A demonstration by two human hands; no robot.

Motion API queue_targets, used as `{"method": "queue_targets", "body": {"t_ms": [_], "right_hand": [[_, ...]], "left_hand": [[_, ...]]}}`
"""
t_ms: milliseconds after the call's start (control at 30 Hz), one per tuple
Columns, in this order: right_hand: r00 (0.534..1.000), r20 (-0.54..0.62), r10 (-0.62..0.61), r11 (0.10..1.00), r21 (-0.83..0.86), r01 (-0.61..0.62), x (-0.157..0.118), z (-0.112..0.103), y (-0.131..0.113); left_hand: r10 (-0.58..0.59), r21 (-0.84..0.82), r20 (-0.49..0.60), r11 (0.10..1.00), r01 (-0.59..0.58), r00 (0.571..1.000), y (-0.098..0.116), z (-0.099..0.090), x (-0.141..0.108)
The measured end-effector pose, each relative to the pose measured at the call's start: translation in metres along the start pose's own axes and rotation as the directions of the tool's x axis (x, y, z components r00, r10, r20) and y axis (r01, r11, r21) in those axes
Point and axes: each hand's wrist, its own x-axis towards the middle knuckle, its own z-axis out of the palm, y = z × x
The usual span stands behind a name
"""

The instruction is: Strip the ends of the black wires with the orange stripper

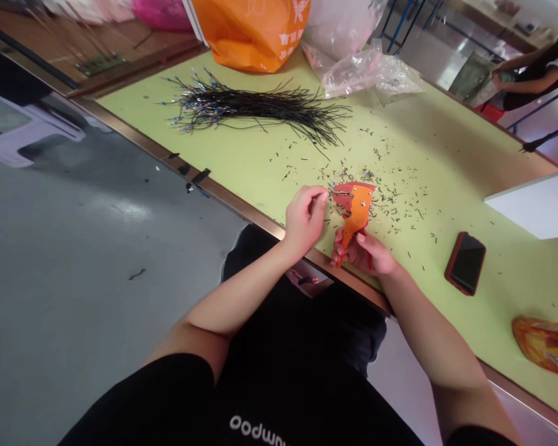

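Note:
My right hand (365, 251) grips the handles of an orange and red wire stripper (359, 207) at the table's near edge, its head pointing up and its jaws facing left. Left of those jaws, my left hand (305, 220) is closed in a pinch. A short dark bit of black wire shows at its fingertips, close to the jaws; the rest is hidden by the fingers. Small black offcuts (397, 198) lie scattered under and around the tool. Beyond the hands lies a bundle of black wires (260, 106), with blue and metal ends on its left.
An orange bag (253, 34) and clear plastic bags (367, 68) stand at the back of the green table (232, 167). To the right are a phone (465, 263), an orange packet (546, 347) and a white panel (534, 201). Another person (534, 77) is at the far right.

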Motion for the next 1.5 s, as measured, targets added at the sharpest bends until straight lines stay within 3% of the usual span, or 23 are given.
{"method": "queue_targets", "body": {"t_ms": [433, 900, 1167, 1333, 1500], "right_hand": [[1.000, 0.001, -0.011, 0.999, -0.031, 0.011, 0.002, 0.005, -0.003], [0.999, -0.014, -0.042, 0.999, -0.029, 0.041, 0.002, 0.008, 0.000], [0.994, -0.086, -0.067, 0.995, -0.083, 0.059, 0.006, 0.018, 0.001], [0.974, -0.191, -0.119, 0.983, -0.163, 0.088, 0.008, 0.022, 0.010], [0.956, -0.211, -0.205, 0.949, -0.282, 0.141, 0.007, 0.027, 0.016]], "left_hand": [[0.021, -0.028, -0.017, 0.999, -0.021, 1.000, 0.000, 0.001, 0.001], [-0.073, -0.036, 0.015, 0.997, 0.074, 0.997, -0.002, 0.002, 0.000], [-0.092, -0.082, 0.026, 0.992, 0.094, 0.995, -0.001, 0.003, 0.002], [-0.156, -0.161, 0.050, 0.973, 0.162, 0.986, -0.004, 0.004, 0.005], [-0.169, -0.211, 0.065, 0.961, 0.179, 0.984, -0.002, 0.005, 0.007]]}}
